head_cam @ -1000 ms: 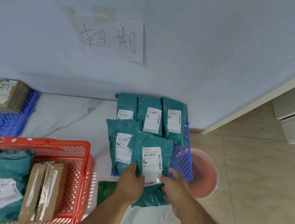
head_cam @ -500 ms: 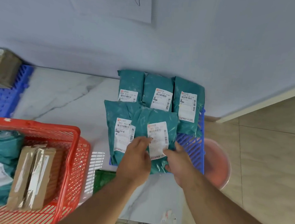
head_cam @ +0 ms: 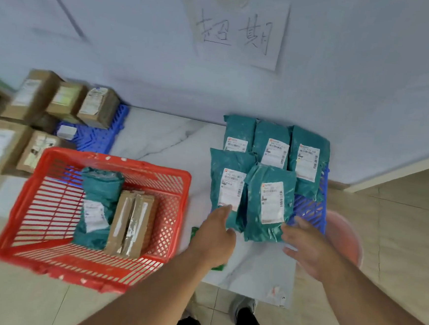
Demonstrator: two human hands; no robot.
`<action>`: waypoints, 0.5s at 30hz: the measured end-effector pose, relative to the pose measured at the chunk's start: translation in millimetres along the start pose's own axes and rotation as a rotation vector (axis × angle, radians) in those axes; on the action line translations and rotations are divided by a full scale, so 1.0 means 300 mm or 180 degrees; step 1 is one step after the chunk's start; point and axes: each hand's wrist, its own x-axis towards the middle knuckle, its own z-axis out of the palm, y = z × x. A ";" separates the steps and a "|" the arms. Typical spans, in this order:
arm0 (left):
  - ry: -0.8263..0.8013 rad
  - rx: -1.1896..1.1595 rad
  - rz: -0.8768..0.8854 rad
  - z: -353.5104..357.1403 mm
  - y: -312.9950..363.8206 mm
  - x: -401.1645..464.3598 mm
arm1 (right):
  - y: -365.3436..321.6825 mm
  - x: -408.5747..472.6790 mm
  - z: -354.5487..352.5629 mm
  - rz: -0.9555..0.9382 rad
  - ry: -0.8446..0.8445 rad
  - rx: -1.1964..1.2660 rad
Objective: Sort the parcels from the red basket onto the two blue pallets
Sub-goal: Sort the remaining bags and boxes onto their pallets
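Note:
Several teal mailer bags lie on the right blue pallet [head_cam: 307,208]; the nearest teal bag [head_cam: 269,202] rests at its front, label up. My left hand [head_cam: 215,234] hovers just left of that bag, fingers relaxed, holding nothing. My right hand [head_cam: 307,246] is at the bag's lower right corner, fingers spread and empty. The red basket [head_cam: 49,226] at the left holds one teal bag [head_cam: 97,204] and a brown taped parcel [head_cam: 131,222]. Brown boxes [head_cam: 99,107] stand on the left blue pallet [head_cam: 100,133].
A handwritten paper sign [head_cam: 239,33] is taped to the wall above the right pallet. A pink round basin [head_cam: 343,239] sits on the floor right of the pallet. A green flat thing [head_cam: 195,231] lies partly under my left hand. My feet show at the bottom.
Both hands have let go of the teal bag, which now lies on the right pallet, and have drawn back toward me. The camera has swung left, showing the left pallet's boxes.

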 end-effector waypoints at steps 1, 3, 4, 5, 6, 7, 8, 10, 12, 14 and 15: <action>0.0040 -0.0040 -0.0008 -0.036 -0.024 -0.043 | 0.005 -0.049 0.021 -0.0013 -0.0038 0.0048; 0.0086 -0.0145 -0.0054 -0.114 -0.075 -0.136 | 0.026 -0.131 0.074 -0.0051 -0.0117 0.0144; 0.0115 -0.0193 -0.0083 -0.151 -0.105 -0.180 | 0.033 -0.172 0.107 -0.0067 -0.0156 0.0151; 0.0142 -0.0235 -0.0133 -0.189 -0.137 -0.222 | 0.040 -0.214 0.145 -0.0093 -0.0224 0.0159; 0.0160 -0.0269 -0.0169 -0.227 -0.171 -0.259 | 0.043 -0.258 0.187 -0.0132 -0.0286 0.0134; 0.0190 -0.0295 -0.0195 -0.266 -0.200 -0.294 | 0.048 -0.297 0.229 -0.0185 -0.0330 0.0133; 0.0216 -0.0295 -0.0242 -0.303 -0.233 -0.324 | 0.056 -0.333 0.273 -0.0221 -0.0364 0.0124; 0.0213 -0.0401 -0.0366 -0.378 -0.290 -0.384 | 0.072 -0.407 0.365 -0.0270 -0.0420 0.0109; 0.0270 -0.0488 -0.0430 -0.446 -0.339 -0.438 | 0.089 -0.480 0.459 -0.0306 -0.0495 0.0059; 0.0433 -0.0514 -0.0549 -0.504 -0.382 -0.490 | 0.098 -0.550 0.548 -0.0352 -0.0598 0.0046; 0.0544 -0.0529 -0.0650 -0.529 -0.399 -0.514 | 0.099 -0.580 0.590 -0.0381 -0.0645 0.0015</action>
